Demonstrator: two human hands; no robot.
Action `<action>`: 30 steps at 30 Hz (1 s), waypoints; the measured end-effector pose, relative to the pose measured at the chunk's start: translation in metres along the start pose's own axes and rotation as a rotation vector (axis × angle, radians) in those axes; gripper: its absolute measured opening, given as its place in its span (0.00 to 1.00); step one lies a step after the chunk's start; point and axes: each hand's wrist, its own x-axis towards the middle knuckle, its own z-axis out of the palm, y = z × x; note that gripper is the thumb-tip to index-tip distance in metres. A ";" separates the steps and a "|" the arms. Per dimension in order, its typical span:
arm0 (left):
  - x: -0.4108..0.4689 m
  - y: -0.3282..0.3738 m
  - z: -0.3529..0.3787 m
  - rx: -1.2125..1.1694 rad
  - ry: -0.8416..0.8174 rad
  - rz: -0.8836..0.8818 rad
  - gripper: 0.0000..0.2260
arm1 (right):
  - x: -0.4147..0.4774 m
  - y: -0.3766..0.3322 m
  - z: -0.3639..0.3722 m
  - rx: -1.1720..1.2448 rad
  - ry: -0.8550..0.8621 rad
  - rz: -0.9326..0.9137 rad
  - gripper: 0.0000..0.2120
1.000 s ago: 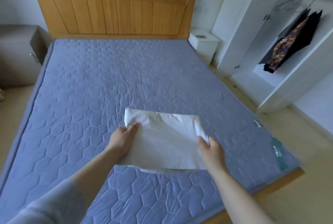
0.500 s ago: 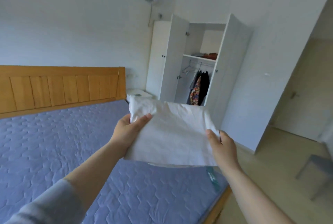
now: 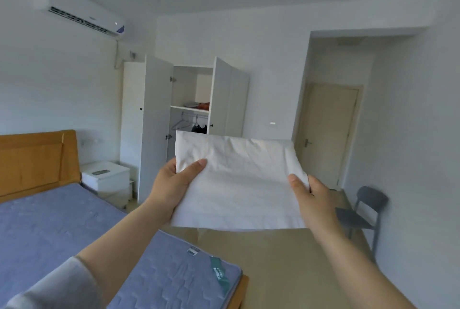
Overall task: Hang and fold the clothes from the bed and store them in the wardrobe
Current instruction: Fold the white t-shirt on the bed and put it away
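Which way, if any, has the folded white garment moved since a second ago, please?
Yes: the folded white garment is up off the mattress, toward the wardrobe.

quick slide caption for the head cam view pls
Folded white garment held level by the left hand and right hand, open wardrobe ahead, bed at left.

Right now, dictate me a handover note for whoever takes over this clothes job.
Left hand and right hand each grip a side of the folded white garment, held in the air off the bed.
Wardrobe stands open ahead; folded clothes on its shelf, dark clothes hanging below.
Done: this piece is folded.
Left: carry it over, lay it on the shelf.
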 end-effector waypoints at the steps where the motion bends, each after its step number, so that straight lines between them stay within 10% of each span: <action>1: 0.009 -0.003 0.011 -0.003 -0.018 0.006 0.15 | 0.007 0.005 -0.006 0.000 0.020 0.000 0.17; 30: 0.373 -0.152 0.261 -0.137 -0.241 0.059 0.17 | 0.364 0.216 -0.030 -0.128 0.190 0.017 0.16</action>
